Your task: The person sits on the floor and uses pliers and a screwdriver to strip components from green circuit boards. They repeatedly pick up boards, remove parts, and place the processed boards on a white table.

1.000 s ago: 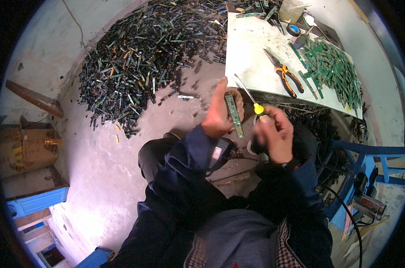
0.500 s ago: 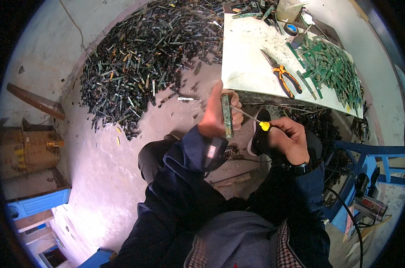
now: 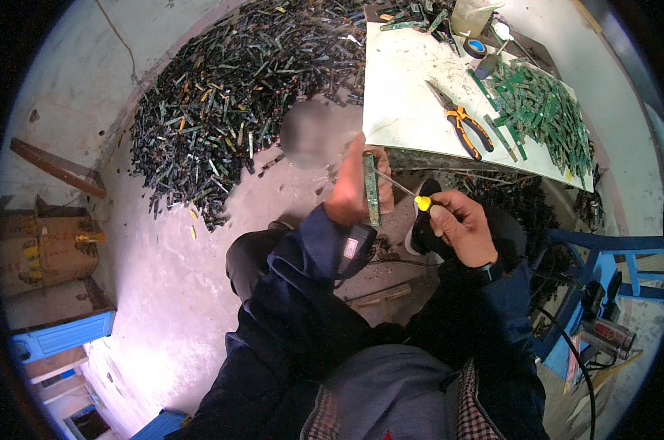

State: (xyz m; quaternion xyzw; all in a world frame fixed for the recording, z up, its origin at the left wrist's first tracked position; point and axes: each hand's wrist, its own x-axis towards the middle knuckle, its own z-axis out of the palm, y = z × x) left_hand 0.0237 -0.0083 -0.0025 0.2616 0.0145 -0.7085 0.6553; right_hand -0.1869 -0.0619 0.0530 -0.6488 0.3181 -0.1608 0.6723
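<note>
Near the table's front edge, my left hand (image 3: 349, 192) is closed around a narrow green circuit board strip (image 3: 371, 192), which stands lengthwise away from me. My right hand (image 3: 465, 229) grips a screwdriver (image 3: 423, 203) by its yellow handle, mostly covered by the fingers. Its thin metal shaft points up and left, with the tip close to the strip's far end. Whether the tip touches the board I cannot tell.
A white-topped table (image 3: 405, 81) bears orange-and-black pliers (image 3: 462, 123), a heap of green board strips (image 3: 541, 117), and a roll of tape (image 3: 476, 48). Dark strips form a big pile (image 3: 222, 110) on the floor. A blue chair (image 3: 603, 257) stands right, a cardboard box (image 3: 64, 246) left.
My right hand has shifted slightly left with the screwdriver, and its fingers have changed position around the handle. My left hand and the circuit board strip have barely moved.
</note>
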